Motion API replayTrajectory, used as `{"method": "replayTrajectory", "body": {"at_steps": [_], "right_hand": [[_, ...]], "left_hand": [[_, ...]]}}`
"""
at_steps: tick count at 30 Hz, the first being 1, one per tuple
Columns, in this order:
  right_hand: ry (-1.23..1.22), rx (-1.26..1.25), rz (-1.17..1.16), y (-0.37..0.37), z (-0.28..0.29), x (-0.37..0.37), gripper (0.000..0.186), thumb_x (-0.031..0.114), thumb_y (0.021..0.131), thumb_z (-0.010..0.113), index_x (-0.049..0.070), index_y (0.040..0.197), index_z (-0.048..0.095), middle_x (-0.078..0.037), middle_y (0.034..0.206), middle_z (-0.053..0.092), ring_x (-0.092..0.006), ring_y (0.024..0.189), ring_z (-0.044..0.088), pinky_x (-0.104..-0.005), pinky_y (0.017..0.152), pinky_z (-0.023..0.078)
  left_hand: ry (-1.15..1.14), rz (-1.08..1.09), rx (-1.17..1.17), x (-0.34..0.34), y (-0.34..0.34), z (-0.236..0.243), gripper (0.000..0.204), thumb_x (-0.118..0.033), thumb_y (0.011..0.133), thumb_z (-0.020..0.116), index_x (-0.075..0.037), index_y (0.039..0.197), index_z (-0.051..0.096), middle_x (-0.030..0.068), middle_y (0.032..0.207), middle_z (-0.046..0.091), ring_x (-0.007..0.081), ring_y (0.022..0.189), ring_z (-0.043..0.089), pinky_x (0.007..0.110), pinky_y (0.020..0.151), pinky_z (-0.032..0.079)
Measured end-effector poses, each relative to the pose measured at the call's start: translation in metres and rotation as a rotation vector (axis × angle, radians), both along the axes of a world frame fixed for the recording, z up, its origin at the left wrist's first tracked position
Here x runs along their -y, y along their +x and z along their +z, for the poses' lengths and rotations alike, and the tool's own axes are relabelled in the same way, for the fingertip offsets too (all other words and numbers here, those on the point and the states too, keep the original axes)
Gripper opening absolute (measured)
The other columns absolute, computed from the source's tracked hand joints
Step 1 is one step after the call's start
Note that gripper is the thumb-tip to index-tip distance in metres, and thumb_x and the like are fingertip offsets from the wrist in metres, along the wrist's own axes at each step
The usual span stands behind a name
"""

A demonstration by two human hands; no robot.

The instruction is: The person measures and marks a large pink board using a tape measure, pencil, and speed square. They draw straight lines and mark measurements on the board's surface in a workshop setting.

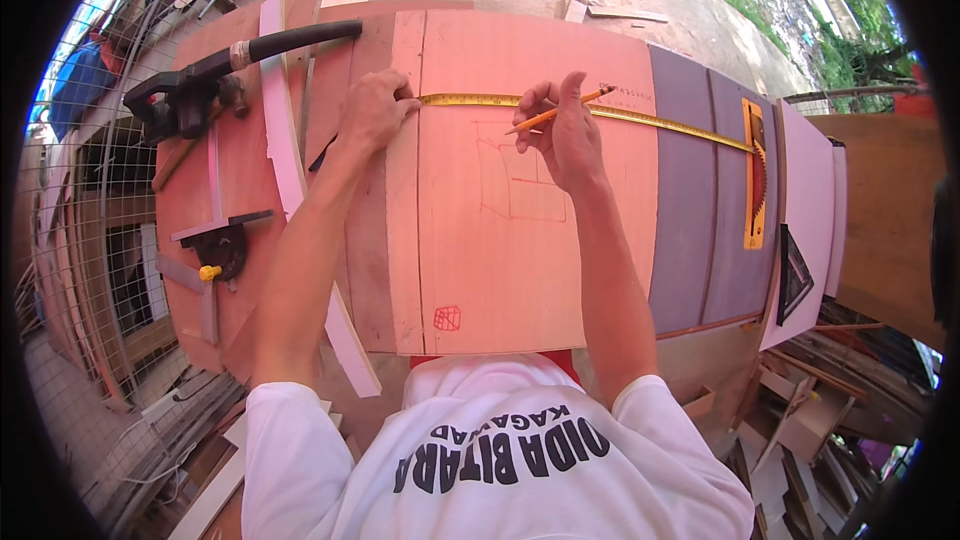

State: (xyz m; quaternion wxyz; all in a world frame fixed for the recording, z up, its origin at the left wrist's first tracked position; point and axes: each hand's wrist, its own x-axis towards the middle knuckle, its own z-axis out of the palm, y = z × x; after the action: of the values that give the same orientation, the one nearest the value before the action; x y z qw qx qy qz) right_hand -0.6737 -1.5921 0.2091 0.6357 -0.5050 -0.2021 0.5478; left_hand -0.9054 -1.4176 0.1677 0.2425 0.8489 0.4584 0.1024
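My left hand (385,105) is closed on the near-left end of a yellow tape measure (680,127), over the left part of a light wooden panel (480,270). The tape stretches across the panel to the right, as far as a saw blade (759,175) that rises through a yellow slotted plate (749,230). Above the tape's middle, my right hand (570,145) has an orange pencil (541,120) between its fingers, thumb raised. Red sketch lines mark the panel below that hand. Whether the tape's case sits inside my left hand is hidden.
On the left lie a black power tool (185,100) with a hose, a hammer (232,95), a pale wood strip (283,155) and a mitre gauge (222,245) with a yellow knob. A dark triangular piece (795,275) is at the right. Offcuts (790,450) pile below right.
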Motion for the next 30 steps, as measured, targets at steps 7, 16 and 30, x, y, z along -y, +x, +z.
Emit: {"method": "replayTrajectory", "body": {"at_steps": [7,16,30], "right_hand": [[0.19,0.466,0.115,-0.041,-0.066,-0.055,0.012,0.009,0.097,0.073,-0.001,0.095,0.068,-0.009,0.093,0.071,-0.0132,0.086,0.072,-0.031,0.083,0.064],[0.153,0.906,0.003,-0.054,-0.085,-0.07,0.017,0.009,0.086,0.078,0.0,0.081,0.065,-0.007,0.071,0.068,-0.0105,0.067,0.062,-0.0298,0.062,0.051],[0.173,0.939,0.02,-0.051,-0.086,-0.073,0.018,0.008,0.085,0.076,0.0,0.078,0.062,-0.008,0.067,0.065,-0.0125,0.061,0.061,-0.0308,0.058,0.049]], "left_hand": [[0.031,0.004,0.015,0.004,0.001,0.001,0.019,-0.024,0.085,0.083,-0.008,0.088,0.073,0.0066,0.093,0.073,0.0296,0.097,0.068,0.046,0.083,0.054],[0.083,0.014,0.033,0.008,-0.001,0.0,0.017,-0.022,0.085,0.083,-0.009,0.087,0.073,0.0044,0.092,0.073,0.0295,0.097,0.067,0.048,0.082,0.054],[-0.038,0.054,-0.024,0.0,0.001,0.004,0.016,-0.024,0.086,0.083,-0.01,0.089,0.075,0.005,0.096,0.075,0.0299,0.101,0.069,0.047,0.085,0.056]]}}
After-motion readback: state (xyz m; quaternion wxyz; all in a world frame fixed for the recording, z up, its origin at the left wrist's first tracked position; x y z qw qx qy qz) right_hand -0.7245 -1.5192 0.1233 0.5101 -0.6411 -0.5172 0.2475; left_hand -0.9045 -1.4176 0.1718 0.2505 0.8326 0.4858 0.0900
